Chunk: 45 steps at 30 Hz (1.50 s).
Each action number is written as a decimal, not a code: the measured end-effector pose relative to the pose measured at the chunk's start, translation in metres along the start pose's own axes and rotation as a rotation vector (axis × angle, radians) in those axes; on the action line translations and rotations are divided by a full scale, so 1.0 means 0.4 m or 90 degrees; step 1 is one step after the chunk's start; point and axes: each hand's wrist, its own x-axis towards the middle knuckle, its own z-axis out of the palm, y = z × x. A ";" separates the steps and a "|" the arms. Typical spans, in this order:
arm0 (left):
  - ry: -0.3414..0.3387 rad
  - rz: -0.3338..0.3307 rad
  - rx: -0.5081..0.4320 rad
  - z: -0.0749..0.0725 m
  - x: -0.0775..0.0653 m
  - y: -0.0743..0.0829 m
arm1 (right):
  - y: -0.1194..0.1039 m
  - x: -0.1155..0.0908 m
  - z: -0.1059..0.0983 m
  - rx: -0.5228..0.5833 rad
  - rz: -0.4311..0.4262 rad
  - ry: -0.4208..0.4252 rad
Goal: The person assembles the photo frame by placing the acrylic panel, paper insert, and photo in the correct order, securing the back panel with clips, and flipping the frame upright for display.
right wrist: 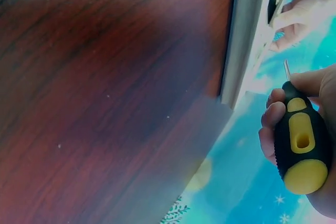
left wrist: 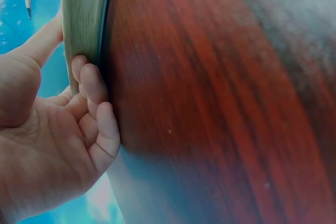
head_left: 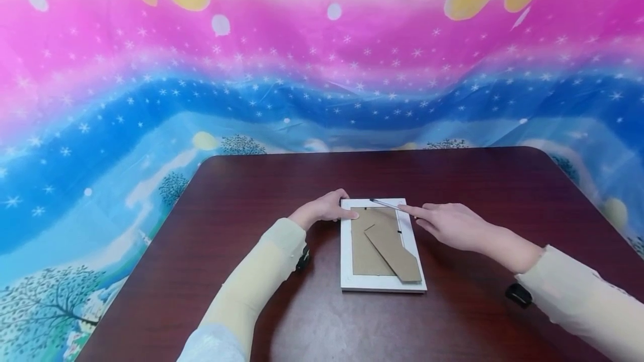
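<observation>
A white picture frame (head_left: 346, 256) lies face down on the table, its brown backing board (head_left: 363, 258) showing. A folding stand (head_left: 393, 251) slants across that board. My left hand (head_left: 326, 208) grips the frame's far left corner, thumb on the back and fingers along the side edge. In my right hand (head_left: 455, 227) is a screwdriver (right wrist: 302, 140) with a black and yellow handle. Its metal shaft (head_left: 386, 204) points left over the far rim of the frame. Small dark tabs (head_left: 399, 232) sit at the board's right and far edges.
The dark red-brown wooden table (head_left: 251, 183) has rounded far corners. Behind it hangs a colourful cloth backdrop (head_left: 322, 71) with snowflakes and trees. Dark wrist devices (head_left: 519, 295) show at both cuffs.
</observation>
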 end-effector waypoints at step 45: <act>0.013 -0.027 0.010 0.006 -0.001 0.009 | -0.118 0.107 -0.115 -0.018 -0.157 -0.140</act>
